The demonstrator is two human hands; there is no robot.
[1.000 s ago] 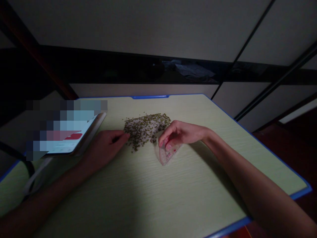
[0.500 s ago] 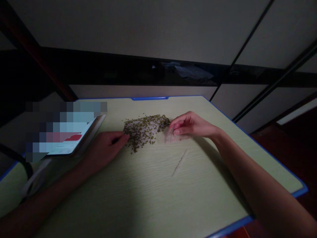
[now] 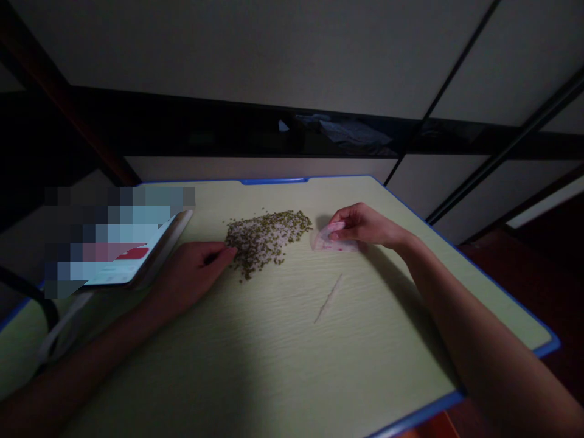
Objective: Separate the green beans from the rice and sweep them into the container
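Observation:
A spread-out pile of small green beans or seeds mixed with white grains (image 3: 264, 240) lies on the pale table (image 3: 283, 365). At the pile's left edge rests my left hand (image 3: 203, 261), thumb and forefinger closed together; whatever may be between the tips is too small to make out. To the right of the pile, my right hand (image 3: 362, 225) pinches a thin see-through plastic piece with pink marks (image 3: 326, 240). Its lower edge is at or just above the tabletop. A gap of bare table separates it from the pile.
A lit tablet (image 3: 132, 261), partly blurred out, leans at the table's left side. Nearer me lies a thin pale stick or strip (image 3: 328, 298). Blue edging (image 3: 274, 180) rims the table, and a cabinet (image 3: 255, 48) stands behind it.
My right hand has moved a little right, away from the pile, with the plastic piece in its fingers. My left hand has stayed in place.

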